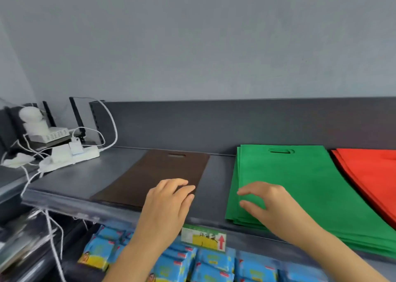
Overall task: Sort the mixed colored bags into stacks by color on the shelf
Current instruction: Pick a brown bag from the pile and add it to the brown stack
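Left hand (169, 202) flat on brown bag (154, 174), right hand (265, 202) over green bags (300, 185)

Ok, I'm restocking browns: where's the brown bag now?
Head view, left of centre: brown bag lies flat on the shelf, between the power strip and green stack.

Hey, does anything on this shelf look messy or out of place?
The green stack is fanned, its left edges stepped rather than flush; the red stack likewise. White cables tangle around a power strip at the left end of the shelf.
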Motion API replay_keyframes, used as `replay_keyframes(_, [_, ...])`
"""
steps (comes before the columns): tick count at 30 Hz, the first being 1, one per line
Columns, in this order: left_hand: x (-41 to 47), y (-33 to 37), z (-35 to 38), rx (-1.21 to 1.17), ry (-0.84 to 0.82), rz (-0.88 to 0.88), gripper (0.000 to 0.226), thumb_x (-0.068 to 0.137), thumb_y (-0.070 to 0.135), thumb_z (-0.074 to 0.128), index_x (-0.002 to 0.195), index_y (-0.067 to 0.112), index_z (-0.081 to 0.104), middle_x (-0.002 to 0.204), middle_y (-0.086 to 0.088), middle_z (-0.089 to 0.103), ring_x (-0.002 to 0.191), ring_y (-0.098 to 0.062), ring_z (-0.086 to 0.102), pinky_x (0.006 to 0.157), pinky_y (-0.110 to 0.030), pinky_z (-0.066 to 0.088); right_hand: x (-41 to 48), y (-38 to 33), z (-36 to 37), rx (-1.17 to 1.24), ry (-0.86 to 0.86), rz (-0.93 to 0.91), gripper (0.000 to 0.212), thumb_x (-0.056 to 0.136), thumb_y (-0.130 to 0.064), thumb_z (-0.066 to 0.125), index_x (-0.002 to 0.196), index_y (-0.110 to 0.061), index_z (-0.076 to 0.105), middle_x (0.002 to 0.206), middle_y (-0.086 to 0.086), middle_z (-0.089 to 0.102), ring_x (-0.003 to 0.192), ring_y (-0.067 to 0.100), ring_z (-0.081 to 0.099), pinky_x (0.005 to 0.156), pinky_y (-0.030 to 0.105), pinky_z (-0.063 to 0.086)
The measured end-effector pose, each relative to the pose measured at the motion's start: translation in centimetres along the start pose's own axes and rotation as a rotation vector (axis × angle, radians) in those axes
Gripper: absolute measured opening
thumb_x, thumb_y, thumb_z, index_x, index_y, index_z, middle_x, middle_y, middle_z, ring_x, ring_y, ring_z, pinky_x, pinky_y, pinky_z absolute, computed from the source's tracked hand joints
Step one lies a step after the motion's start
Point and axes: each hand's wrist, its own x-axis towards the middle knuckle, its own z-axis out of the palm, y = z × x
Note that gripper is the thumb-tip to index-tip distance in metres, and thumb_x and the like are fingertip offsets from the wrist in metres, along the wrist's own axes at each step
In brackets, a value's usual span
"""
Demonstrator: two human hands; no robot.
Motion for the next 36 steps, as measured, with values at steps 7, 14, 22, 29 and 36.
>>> replay_keyframes(7, [-0.6,-12.7,-0.2,0.007,-0.055,-0.047,0.04,0.087,0.045,0.037,0.09,0.029,0.074,0.098,0.011,0.069,0.088,-0.015,0.065,0.065,-0.032,0.053,5.7,-8.0,7.3,0.025,-0.19,0.015,0.049,0.081,-0.053,0.061,0.124,-0.031,0.057,0.127,-0.018,0.055,0.119,0.002,0.05,0.099,0.014,0.034])
replay_keyframes(14, [-0.9,-18.5,1.0,-0.081,-0.374,-0.232,0.097,0.065,0.082,-0.007,0.121,0.038,0.058,0.14,0.008,0.047,0.134,-0.016,0.037,0.107,-0.037,0.028,8.3,-9.5,10.5,-0.049,-0.19,0.309,0.065,0.085,-0.055,0.054,0.139,-0.024,0.039,0.145,-0.005,0.041,0.13,0.013,0.04,0.105,0.025,0.032])
replay_keyframes(22, [-0.5,-19.7,-1.3,-0.142,-0.705,-0.163,0.123,0.036,0.101,0.009,0.142,0.041,0.03,0.154,0.014,0.017,0.142,-0.008,0.014,0.113,-0.031,0.021,10.3,-10.4,11.6,0.141,-0.151,0.487,0.08,0.083,-0.039,0.066,0.147,-0.019,0.022,0.149,0.004,0.033,0.134,0.02,0.034,0.105,0.028,0.031])
replay_keyframes(29, [-0.3,-19.8,-2.1,-0.184,-0.617,-0.137,0.055,0.085,0.066,0.035,0.133,0.04,0.046,0.146,0.014,0.036,0.132,-0.009,0.038,0.104,-0.023,0.028,10.6,-10.7,11.9,0.652,0.175,0.705,0.101,0.066,-0.004,0.081,0.146,-0.022,0.023,0.148,0.001,0.032,0.13,0.022,0.04,0.1,0.031,0.037])
replay_keyframes(36, [-0.5,-18.6,-2.2,-0.076,-0.399,-0.148,0.04,0.095,0.052,0.035,0.113,0.03,0.063,0.107,0.008,0.067,0.1,-0.013,0.06,0.078,-0.024,0.045,9.9,-10.4,11.6,0.846,0.102,0.7,0.034,0.079,-0.001,0.07,0.112,-0.001,0.06,0.107,0.011,0.069,0.093,0.023,0.066,0.07,0.031,0.059])
